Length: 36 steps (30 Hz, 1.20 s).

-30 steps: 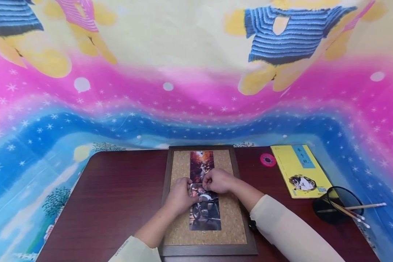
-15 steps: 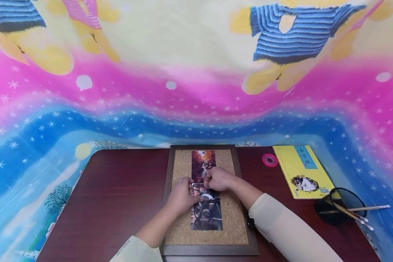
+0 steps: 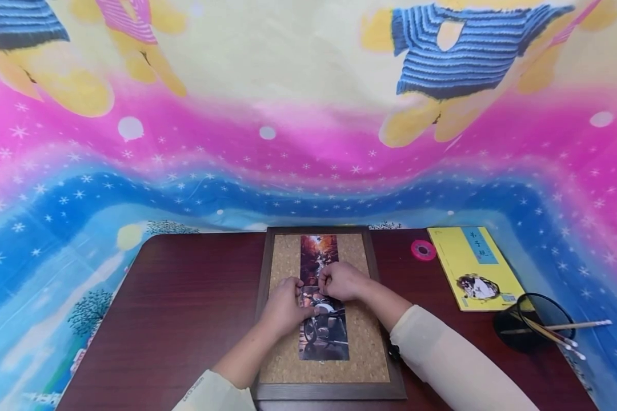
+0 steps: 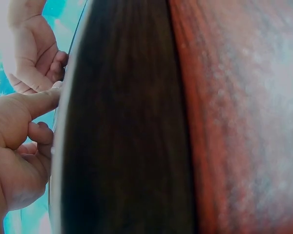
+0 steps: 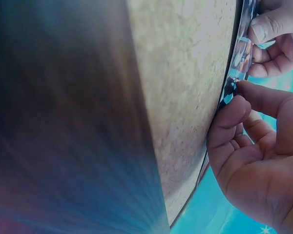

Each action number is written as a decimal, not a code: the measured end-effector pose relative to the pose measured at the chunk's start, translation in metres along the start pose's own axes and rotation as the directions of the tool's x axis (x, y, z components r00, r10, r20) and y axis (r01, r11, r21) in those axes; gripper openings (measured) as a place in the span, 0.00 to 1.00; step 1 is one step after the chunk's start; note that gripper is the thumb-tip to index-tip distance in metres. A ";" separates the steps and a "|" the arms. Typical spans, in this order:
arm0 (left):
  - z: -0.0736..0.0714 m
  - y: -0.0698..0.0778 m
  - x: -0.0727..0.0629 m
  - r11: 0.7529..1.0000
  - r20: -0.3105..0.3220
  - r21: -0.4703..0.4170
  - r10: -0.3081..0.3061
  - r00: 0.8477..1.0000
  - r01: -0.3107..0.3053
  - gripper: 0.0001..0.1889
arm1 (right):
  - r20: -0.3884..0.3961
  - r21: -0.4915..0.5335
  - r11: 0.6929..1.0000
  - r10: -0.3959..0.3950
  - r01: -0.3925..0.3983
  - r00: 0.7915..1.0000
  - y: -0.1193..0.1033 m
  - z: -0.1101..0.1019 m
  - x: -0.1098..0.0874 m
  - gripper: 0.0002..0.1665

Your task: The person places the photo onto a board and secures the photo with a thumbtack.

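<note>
A corkboard (image 3: 283,365) in a brown frame lies on the dark red table. Two printed photos lie on it end to end: an autumn stream photo (image 3: 316,251) above, a motorcycle photo (image 3: 324,342) below. My left hand (image 3: 283,308) rests at the left of the lower photo, its thumb and fingertips pressing the print. At the photo's upper edge my right hand (image 3: 345,281) pinches a small dark pushpin (image 5: 230,87) between thumb and forefinger, mostly covered by the fingertips. A dark dot like a pin head sits at the top of the upper photo.
Right of the board lie a pink tape roll (image 3: 423,250) and a yellow book (image 3: 473,274). A black mesh pen cup (image 3: 514,334) lies tipped over with several pencils poking out. A patterned cloth (image 3: 308,160) hangs behind the table.
The head view shifted slightly. Both hands keep nearly the same place over the photos, and the board and prints stay put.
</note>
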<state>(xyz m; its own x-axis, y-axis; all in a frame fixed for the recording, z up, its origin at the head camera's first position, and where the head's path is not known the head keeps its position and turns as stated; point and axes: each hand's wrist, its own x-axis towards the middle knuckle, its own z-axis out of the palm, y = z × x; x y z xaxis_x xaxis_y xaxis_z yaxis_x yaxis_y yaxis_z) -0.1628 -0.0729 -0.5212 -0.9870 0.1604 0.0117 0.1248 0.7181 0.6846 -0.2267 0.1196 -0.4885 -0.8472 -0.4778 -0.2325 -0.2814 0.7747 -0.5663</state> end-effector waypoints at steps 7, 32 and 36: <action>0.000 0.000 -0.001 1.000 -0.006 0.010 0.011 1.000 -0.011 0.38 | 0.004 0.006 1.000 -0.010 0.010 1.000 0.000 0.001 -0.003 0.07; -0.001 0.001 -0.002 1.000 -0.004 -0.014 -0.010 1.000 0.010 0.36 | 0.010 -0.003 1.000 -0.011 0.011 1.000 0.004 -0.006 -0.016 0.06; -0.001 0.001 -0.002 1.000 -0.008 -0.007 0.000 1.000 0.000 0.35 | 0.009 -0.002 1.000 0.002 -0.002 1.000 0.004 -0.005 -0.015 0.07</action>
<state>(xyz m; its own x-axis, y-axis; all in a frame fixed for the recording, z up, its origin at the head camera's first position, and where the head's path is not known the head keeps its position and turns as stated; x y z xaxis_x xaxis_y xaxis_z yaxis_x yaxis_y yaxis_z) -0.1606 -0.0729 -0.5202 -0.9878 0.1548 0.0175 0.1240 0.7131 0.6900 -0.2176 0.1322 -0.4833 -0.8436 -0.4802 -0.2403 -0.2809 0.7761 -0.5646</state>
